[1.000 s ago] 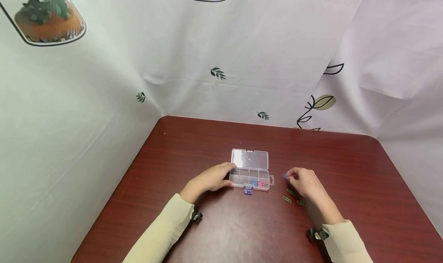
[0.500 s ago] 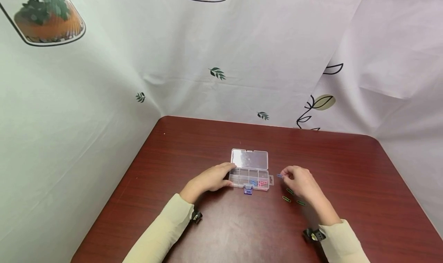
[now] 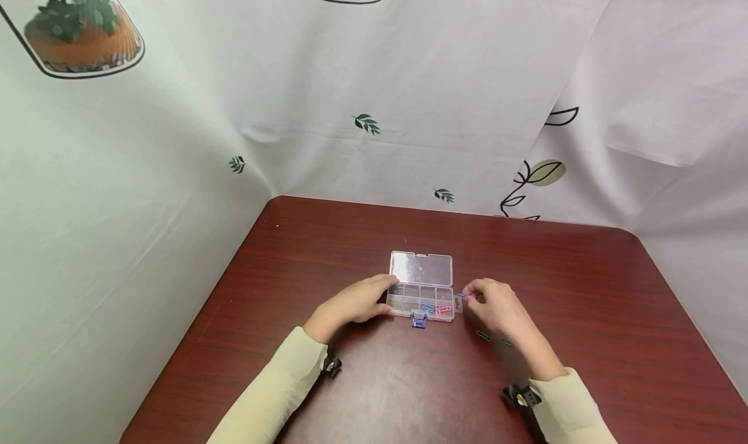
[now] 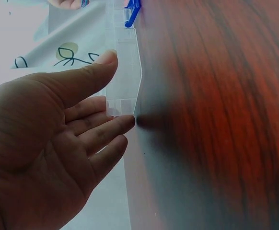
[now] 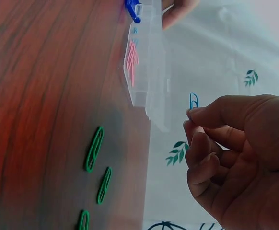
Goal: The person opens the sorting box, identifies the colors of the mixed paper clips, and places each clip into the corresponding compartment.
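A clear divided plastic box (image 3: 403,314) lies on the table, its lid (image 3: 422,269) folded back. My left hand (image 3: 363,299) holds the box's left end, thumb at the front wall and fingers around the far side. Between thumb and index finger, my right hand (image 3: 497,306) pinches a blue paper clip (image 5: 193,99), raised beside the box's right end. Pink paper clips (image 5: 132,62) fill the front right compartment. Blue paper clips (image 3: 428,309) lie in the one to their left. The box's blue latch (image 3: 418,321) hangs open at the front.
Three green paper clips (image 5: 94,149) lie on the dark red wooden table (image 3: 327,236), below and near the right hand. White patterned cloth (image 3: 304,106) hangs behind the table and along its sides. A wrist camera sits on each sleeve end.
My right hand has moved left with the blue paper clip, from over the table to the box's right end. The left hand and box have stayed put.
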### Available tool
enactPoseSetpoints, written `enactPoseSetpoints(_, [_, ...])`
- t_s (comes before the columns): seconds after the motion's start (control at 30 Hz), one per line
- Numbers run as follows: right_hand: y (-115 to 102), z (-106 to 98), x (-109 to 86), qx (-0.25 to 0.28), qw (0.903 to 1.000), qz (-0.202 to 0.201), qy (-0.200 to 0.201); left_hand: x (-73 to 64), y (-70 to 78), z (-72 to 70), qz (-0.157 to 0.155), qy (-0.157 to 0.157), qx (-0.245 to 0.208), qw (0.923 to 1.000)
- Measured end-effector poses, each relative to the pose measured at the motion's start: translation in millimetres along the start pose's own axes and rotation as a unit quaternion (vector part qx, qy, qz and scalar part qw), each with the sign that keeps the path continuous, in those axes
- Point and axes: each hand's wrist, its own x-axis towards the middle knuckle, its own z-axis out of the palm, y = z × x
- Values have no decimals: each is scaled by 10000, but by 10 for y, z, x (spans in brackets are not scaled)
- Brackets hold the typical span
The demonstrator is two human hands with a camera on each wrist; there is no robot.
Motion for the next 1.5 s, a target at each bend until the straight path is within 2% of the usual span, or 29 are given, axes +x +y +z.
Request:
enactPoseSetpoints(0.4, [-121,92,41,-8,9999,-98,-78,9,-15,12,13,7,-4,10000])
enactPoseSetpoints(0.9, [-259,195,92,-24,9991,-423,-100,9,-24,18,24,19,-1,10000])
enactPoseSetpoints(1.5, [-377,306,111,50,9990,-403,-212,1,-18,14,84,75,-3,9999])
